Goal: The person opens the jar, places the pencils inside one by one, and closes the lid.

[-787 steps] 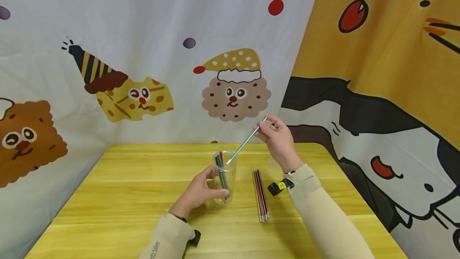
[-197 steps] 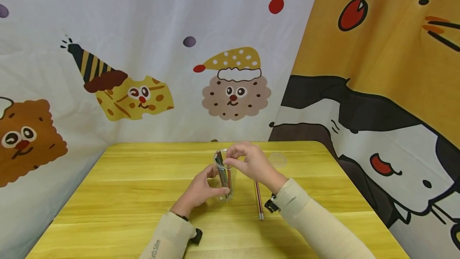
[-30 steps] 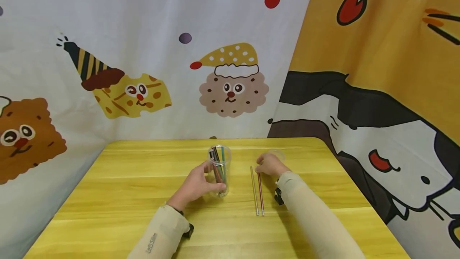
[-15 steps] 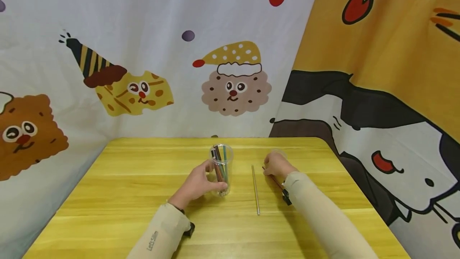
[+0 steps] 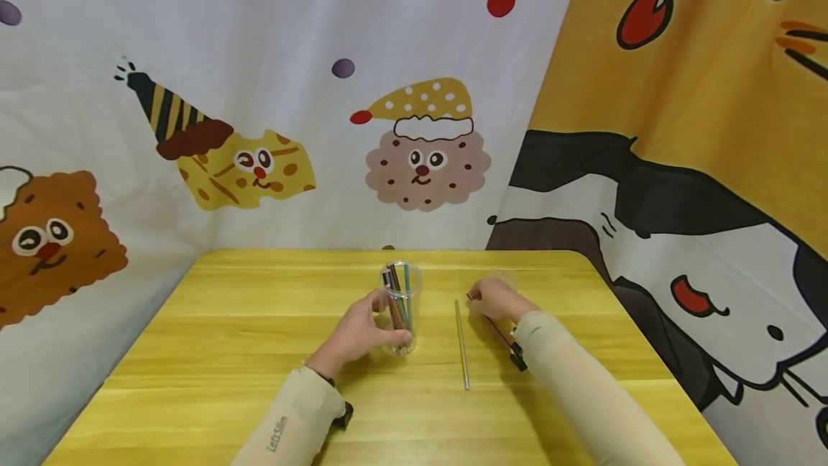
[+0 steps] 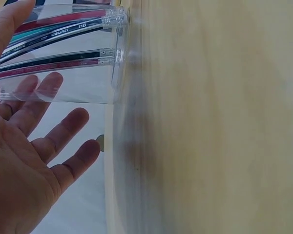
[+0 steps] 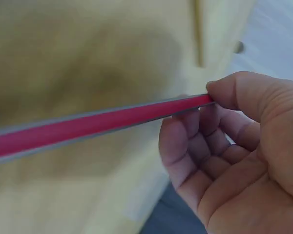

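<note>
- One left hand [image 5: 359, 331] half-encircles the clear cup [image 5: 415, 304], seemingly steadying it.
- Right of the cup, the right hand [image 5: 499, 300] pinches a red pencil [image 7: 97, 123] near one end.

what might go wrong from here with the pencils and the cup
The red pencil could swivel or slip, as the right hand pinches it near one end. The clear cup might tip if bumped, since the left hand has two fingers clear of it. The loose pencil on the table could roll if knocked.
</note>
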Demonstrator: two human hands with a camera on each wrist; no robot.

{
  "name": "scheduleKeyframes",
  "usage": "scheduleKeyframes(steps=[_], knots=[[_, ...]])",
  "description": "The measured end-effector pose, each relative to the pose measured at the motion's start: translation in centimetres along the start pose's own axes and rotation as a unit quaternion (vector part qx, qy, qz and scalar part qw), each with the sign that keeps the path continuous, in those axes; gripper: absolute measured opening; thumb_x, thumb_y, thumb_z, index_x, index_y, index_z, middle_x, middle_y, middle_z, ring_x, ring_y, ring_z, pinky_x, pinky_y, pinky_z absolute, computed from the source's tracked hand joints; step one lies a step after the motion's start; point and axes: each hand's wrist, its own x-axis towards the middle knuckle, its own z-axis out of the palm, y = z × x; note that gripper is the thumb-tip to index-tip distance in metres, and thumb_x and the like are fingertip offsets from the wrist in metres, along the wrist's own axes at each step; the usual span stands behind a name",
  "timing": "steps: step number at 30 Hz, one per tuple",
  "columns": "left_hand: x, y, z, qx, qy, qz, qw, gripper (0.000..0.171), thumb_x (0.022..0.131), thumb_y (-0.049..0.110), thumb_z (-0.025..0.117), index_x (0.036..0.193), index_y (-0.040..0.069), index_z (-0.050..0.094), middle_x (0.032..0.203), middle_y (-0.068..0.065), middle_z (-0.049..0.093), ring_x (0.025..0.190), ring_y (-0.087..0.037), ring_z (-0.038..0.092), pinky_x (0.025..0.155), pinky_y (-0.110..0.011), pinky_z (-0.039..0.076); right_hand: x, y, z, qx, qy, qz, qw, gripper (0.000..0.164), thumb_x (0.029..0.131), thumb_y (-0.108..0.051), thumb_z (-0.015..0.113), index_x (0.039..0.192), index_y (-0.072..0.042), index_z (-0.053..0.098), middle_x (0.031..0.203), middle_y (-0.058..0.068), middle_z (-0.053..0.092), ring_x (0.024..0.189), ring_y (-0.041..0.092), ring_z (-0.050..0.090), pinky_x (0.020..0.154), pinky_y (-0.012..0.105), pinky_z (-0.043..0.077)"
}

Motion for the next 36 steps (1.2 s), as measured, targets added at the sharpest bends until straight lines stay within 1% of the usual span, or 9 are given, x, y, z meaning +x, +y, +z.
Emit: scheduleKeyframes(steps=[5,9,14,18,23,27,30,33,36], knots=[[0.0,-0.2,0.2,-0.004,-0.001,0.000,1.0000,0.055,0.081,0.049,0.094,0.124,0.032,0.063,0.132,-0.009,0.061,0.113,-0.026,0.060,0.093,-0.048,0.055,-0.4,-0.6,-2.4,0.060,0.026,-0.027,0.997,0.028,0.107,-0.010,0.062,0.132,0.002,0.067,0.115,0.018,0.076,0.094,0.025,0.072,0.086,0.044,0.060],[0.1,-0.2,0.2,0.000,0.002,0.000,1.0000,0.054,0.082,0.047,0.094,0.124,0.033,0.063,0.131,-0.008,0.062,0.116,-0.027,0.060,0.093,-0.049,0.055,-0.9,-1.6,-4.2,0.141,0.057,-0.037,0.988,0.038,0.108,-0.008,0.062,0.146,-0.003,0.058,0.116,0.020,0.074,0.090,0.028,0.072,0.077,0.039,0.059],[0.0,-0.3,0.2,0.002,0.003,-0.001,1.0000,0.055,0.083,0.044,0.094,0.128,0.035,0.062,0.130,-0.006,0.063,0.119,-0.027,0.059,0.093,-0.049,0.055,-1.9,-3.4,-6.5,0.189,0.179,-0.068,0.963,0.038,0.105,-0.012,0.070,0.142,-0.009,0.065,0.111,0.016,0.077,0.091,0.031,0.075,0.077,0.034,0.061],[0.1,-0.3,0.3,-0.002,0.000,0.001,1.0000,0.054,0.084,0.043,0.093,0.127,0.036,0.062,0.130,-0.005,0.063,0.118,-0.027,0.060,0.091,-0.047,0.055,-2.8,-5.0,-8.7,0.247,0.294,-0.068,0.921,0.037,0.103,-0.019,0.074,0.139,-0.016,0.067,0.111,0.012,0.079,0.088,0.025,0.076,0.073,0.027,0.060],[0.2,-0.2,0.2,-0.002,0.002,0.005,1.0000,0.054,0.083,0.045,0.093,0.127,0.035,0.062,0.129,-0.004,0.064,0.120,-0.027,0.060,0.092,-0.048,0.056,-3.8,-6.6,-10.7,0.343,0.400,-0.091,0.845,0.037,0.101,-0.020,0.076,0.136,-0.017,0.066,0.106,0.005,0.079,0.083,0.016,0.075,0.075,0.021,0.060],[0.2,-0.1,0.2,-0.001,0.005,0.008,1.0000,0.057,0.083,0.046,0.093,0.129,0.034,0.062,0.128,-0.004,0.065,0.120,-0.027,0.060,0.093,-0.048,0.056,-4.1,-7.5,-11.4,0.462,0.422,-0.119,0.771,0.033,0.098,-0.010,0.078,0.129,-0.014,0.066,0.101,0.000,0.079,0.081,0.014,0.076,0.078,0.023,0.063],[0.2,0.0,0.2,0.000,0.007,0.009,0.9999,0.057,0.082,0.046,0.094,0.128,0.034,0.062,0.127,-0.003,0.065,0.119,-0.026,0.060,0.092,-0.047,0.056,-4.0,-8.0,-11.4,0.539,0.408,-0.128,0.726,0.031,0.096,-0.004,0.078,0.123,-0.014,0.066,0.096,-0.002,0.079,0.077,0.012,0.075,0.076,0.024,0.064],[0.1,0.0,0.1,-0.006,0.006,0.007,0.9999,0.059,0.082,0.045,0.094,0.130,0.034,0.062,0.127,-0.003,0.066,0.120,-0.026,0.060,0.092,-0.047,0.056,-3.9,-8.3,-11.1,0.568,0.383,-0.127,0.717,0.029,0.096,-0.001,0.077,0.120,-0.014,0.064,0.092,-0.002,0.079,0.075,0.011,0.074,0.075,0.024,0.064],[0.1,0.1,0.1,-0.011,0.004,0.003,0.9999,0.061,0.082,0.044,0.094,0.133,0.033,0.061,0.129,-0.003,0.066,0.121,-0.027,0.060,0.093,-0.048,0.056,-3.8,-8.5,-10.6,0.554,0.367,-0.127,0.736,0.029,0.097,-0.002,0.077,0.120,-0.015,0.064,0.093,-0.003,0.079,0.075,0.011,0.074,0.075,0.024,0.064]])
